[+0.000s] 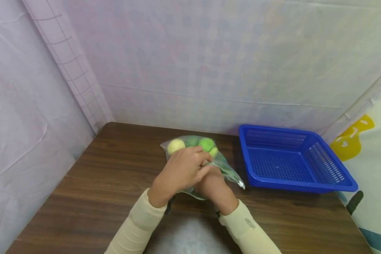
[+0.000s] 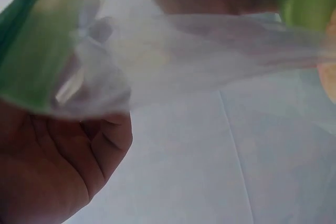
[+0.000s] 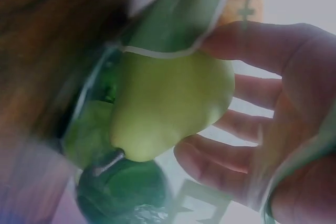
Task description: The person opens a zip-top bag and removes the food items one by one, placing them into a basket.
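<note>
Blue basket [image 1: 295, 186] seen at right of frame; clear bag [image 1: 224, 165], centre, edge seemingly pinched by left hand [image 1: 185, 170]. Pear [image 3: 173, 103], mid right-wrist view, gripped by right hand [image 1: 212, 183], not yet released; other produce [image 1: 176, 145] already bagged.

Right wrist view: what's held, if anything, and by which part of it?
A green pear, held around its broad end by the right hand.
</note>
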Action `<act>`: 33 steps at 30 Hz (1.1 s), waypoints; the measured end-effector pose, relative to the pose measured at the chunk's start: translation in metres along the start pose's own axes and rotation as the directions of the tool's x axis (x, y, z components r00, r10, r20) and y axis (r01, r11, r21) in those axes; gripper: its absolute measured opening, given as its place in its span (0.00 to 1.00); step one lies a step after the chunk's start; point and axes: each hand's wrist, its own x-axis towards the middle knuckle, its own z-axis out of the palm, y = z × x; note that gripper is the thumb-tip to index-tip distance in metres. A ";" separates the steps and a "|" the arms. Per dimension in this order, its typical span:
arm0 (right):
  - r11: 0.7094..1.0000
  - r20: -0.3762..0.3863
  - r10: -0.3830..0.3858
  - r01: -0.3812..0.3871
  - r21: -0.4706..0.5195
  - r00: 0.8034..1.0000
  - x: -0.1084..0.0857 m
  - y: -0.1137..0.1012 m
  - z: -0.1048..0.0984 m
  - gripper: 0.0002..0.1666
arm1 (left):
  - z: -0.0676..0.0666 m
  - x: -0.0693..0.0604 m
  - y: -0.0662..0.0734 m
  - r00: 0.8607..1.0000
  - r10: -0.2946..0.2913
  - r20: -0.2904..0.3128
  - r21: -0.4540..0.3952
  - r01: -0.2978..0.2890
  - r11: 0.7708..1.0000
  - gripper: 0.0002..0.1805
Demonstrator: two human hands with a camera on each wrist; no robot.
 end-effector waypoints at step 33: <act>0.915 -0.217 -0.293 0.339 0.220 0.931 -0.062 0.005 -0.095 0.37 | -0.014 -0.002 -0.023 0.998 -0.055 0.027 -0.137 0.058 0.989 0.06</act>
